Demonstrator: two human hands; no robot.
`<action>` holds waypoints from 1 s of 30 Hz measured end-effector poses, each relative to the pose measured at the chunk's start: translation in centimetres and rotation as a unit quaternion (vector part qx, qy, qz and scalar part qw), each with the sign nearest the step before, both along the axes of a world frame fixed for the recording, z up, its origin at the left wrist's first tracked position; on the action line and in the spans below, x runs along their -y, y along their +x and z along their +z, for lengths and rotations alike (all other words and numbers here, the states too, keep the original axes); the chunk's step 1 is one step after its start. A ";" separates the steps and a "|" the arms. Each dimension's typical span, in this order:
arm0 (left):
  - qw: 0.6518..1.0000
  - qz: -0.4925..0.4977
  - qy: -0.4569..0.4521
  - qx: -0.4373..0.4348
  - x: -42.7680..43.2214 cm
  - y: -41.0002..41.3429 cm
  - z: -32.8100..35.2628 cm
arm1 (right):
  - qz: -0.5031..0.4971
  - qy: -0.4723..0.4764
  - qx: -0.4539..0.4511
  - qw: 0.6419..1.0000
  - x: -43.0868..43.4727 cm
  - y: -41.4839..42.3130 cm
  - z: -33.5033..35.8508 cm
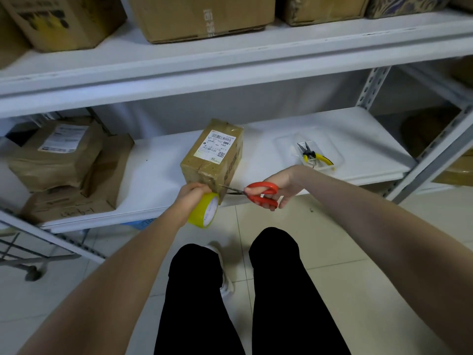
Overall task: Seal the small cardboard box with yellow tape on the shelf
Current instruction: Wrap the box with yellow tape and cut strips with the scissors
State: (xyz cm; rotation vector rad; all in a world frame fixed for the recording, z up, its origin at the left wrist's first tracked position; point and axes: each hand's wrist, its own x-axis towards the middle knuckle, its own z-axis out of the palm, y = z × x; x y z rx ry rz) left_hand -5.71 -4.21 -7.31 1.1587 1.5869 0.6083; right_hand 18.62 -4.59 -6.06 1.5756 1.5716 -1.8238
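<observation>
A small cardboard box (213, 156) with a white shipping label on top stands near the front edge of the white shelf (158, 172). My left hand (192, 194) grips a roll of yellow tape (206, 211) held against the box's lower front corner. To its right, my right hand (279, 184) holds red-handled scissors (261, 193). The open blades point left at the box's front corner, just above the roll.
A clear plastic tray (330, 147) with yellow-handled pliers (313, 155) sits on the shelf to the right. Brown wrapped parcels (64, 162) are stacked at the shelf's left end. Larger cartons (202, 16) stand on the upper shelf. My legs and tiled floor are below.
</observation>
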 end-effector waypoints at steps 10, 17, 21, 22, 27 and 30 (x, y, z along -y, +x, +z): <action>0.999 0.027 0.035 0.000 0.0 0.0 -0.1 | -0.042 0.027 -0.039 0.998 0.3 -3.4 -1.3; 0.999 0.041 0.010 0.008 -0.3 0.2 0.1 | -0.097 0.064 -0.067 0.991 0.6 -5.3 -2.3; 0.998 0.057 0.001 0.005 -0.5 0.0 0.3 | -0.099 0.098 -0.081 0.987 0.6 -6.1 -2.1; 0.998 0.063 0.000 0.002 -0.5 -0.1 0.3 | -0.099 0.105 -0.082 0.986 0.6 -6.1 -2.0; 0.994 0.100 -0.010 -0.042 -0.9 -0.1 0.3 | -0.097 0.140 -0.075 0.982 0.6 -6.0 -1.8; 0.993 0.102 -0.018 -0.057 -1.2 0.0 0.3 | -0.101 0.172 -0.069 0.978 0.5 -5.7 -1.7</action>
